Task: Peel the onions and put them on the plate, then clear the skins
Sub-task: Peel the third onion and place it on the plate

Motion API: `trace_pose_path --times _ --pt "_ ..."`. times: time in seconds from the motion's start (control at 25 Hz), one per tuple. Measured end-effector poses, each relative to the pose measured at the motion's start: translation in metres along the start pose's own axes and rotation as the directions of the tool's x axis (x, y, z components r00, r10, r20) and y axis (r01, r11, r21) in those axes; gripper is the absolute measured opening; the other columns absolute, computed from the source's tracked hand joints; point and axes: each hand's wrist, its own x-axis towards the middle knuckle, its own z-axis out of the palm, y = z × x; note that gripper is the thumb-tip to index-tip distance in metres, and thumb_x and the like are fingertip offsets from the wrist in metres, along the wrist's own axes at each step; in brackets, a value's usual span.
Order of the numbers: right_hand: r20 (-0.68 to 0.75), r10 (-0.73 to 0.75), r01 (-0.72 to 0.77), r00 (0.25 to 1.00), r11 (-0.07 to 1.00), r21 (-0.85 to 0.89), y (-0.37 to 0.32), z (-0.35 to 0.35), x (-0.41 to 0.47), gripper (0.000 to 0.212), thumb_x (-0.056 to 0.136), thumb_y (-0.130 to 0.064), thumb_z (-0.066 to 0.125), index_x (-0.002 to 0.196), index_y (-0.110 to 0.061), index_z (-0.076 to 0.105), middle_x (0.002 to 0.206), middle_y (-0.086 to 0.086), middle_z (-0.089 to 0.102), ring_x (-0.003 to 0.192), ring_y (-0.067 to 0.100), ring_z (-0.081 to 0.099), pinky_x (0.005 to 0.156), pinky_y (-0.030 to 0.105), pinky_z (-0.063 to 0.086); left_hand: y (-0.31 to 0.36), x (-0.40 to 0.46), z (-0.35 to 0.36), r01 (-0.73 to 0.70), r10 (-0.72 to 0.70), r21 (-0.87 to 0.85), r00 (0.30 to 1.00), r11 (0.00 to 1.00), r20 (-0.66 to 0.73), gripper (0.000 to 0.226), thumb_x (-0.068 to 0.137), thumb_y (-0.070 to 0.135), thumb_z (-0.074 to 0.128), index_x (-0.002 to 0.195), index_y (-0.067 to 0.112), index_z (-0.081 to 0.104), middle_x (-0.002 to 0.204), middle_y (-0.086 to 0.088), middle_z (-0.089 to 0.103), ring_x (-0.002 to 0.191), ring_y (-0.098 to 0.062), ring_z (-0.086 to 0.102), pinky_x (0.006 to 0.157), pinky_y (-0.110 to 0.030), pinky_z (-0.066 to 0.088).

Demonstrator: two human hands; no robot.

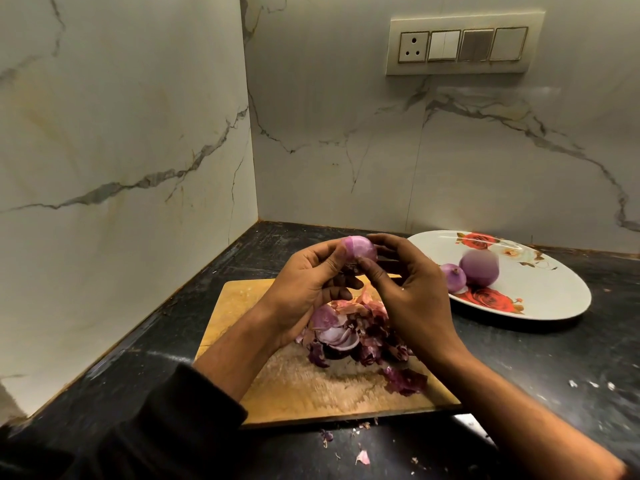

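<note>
A purple onion (pixel 360 252) is held up above the wooden cutting board (pixel 242 299). My left hand (pixel 304 289) grips it from the left and below. My right hand (pixel 412 292) pinches it from the right, thumb at its lower edge. A heap of onion skins (pixel 353 334) lies on the board under my hands, with one torn piece (pixel 405 381) nearer the front. Two peeled onions, a small one (pixel 453 277) and a larger one (pixel 479 268), sit on the white rose-patterned plate (pixel 540 296) to the right.
The board lies on a black counter (pixel 554 358) set in a corner of marble walls. Small skin scraps (pixel 362 457) are scattered on the counter in front of the board. A switch panel (pixel 462 45) is on the back wall.
</note>
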Motion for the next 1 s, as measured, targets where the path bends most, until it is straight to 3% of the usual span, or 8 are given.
trace_pose_path --times 0.16,0.4,0.56,0.72,1.0 --pt "-0.011 0.015 -0.015 1.000 1.000 0.000 -0.0014 -0.0008 0.0008 0.034 0.090 -0.029 0.070 0.123 -0.024 0.065 0.108 -0.012 0.070 0.099 0.000 0.067 0.081 0.029 0.060 0.0004 0.0002 0.0009 0.007 -0.007 0.002 1.000 1.000 -0.003 0.041 0.088 0.018 0.061 0.129 0.011 0.057 0.101 -0.010 0.074 0.079 -0.021 0.071 0.062 -0.025 0.057" --pt "-0.048 -0.008 0.006 0.999 0.999 -0.043 0.0004 -0.0011 0.0011 0.033 0.092 -0.024 0.069 0.125 -0.017 0.068 0.115 -0.004 0.065 0.100 0.007 0.067 0.077 0.023 0.059 0.0002 0.0009 0.0023 -0.002 0.005 0.058 0.999 0.998 -0.041 0.038 0.083 0.026 0.064 0.119 0.014 0.060 0.089 -0.006 0.075 0.072 -0.018 0.069 0.058 -0.024 0.055" --pt "-0.070 -0.037 0.037 0.997 0.999 -0.006 -0.0002 -0.0040 0.0003 0.027 0.089 -0.016 0.073 0.116 -0.014 0.071 0.111 -0.002 0.071 0.098 0.004 0.069 0.080 0.027 0.060 -0.0016 0.0013 0.0036 -0.004 0.007 0.084 0.999 0.996 -0.043 0.037 0.085 0.029 0.062 0.119 0.015 0.059 0.087 -0.003 0.076 0.071 -0.016 0.070 0.058 -0.023 0.055" --pt "-0.085 -0.011 0.012 0.996 1.000 0.007 0.0016 -0.0053 -0.0008 0.023 0.088 -0.012 0.074 0.111 -0.014 0.073 0.104 -0.001 0.074 0.093 0.005 0.072 0.074 0.032 0.062 -0.0027 0.0014 0.0018 -0.002 0.005 0.072 0.999 0.997 -0.045 0.039 0.085 0.029 0.063 0.121 0.013 0.058 0.090 -0.005 0.076 0.072 -0.018 0.071 0.059 -0.023 0.056" --pt "-0.028 0.073 -0.069 0.997 0.992 0.103 0.0010 -0.0091 0.0060 0.014 0.085 -0.008 0.074 0.098 -0.012 0.070 0.097 0.004 0.069 0.082 0.014 0.073 0.062 0.028 0.061 -0.0049 0.0014 0.0013 -0.024 0.031 0.149 0.999 0.989 -0.044 0.037 0.083 0.029 0.066 0.117 0.018 0.059 0.096 -0.009 0.075 0.075 -0.022 0.071 0.060 -0.026 0.056"
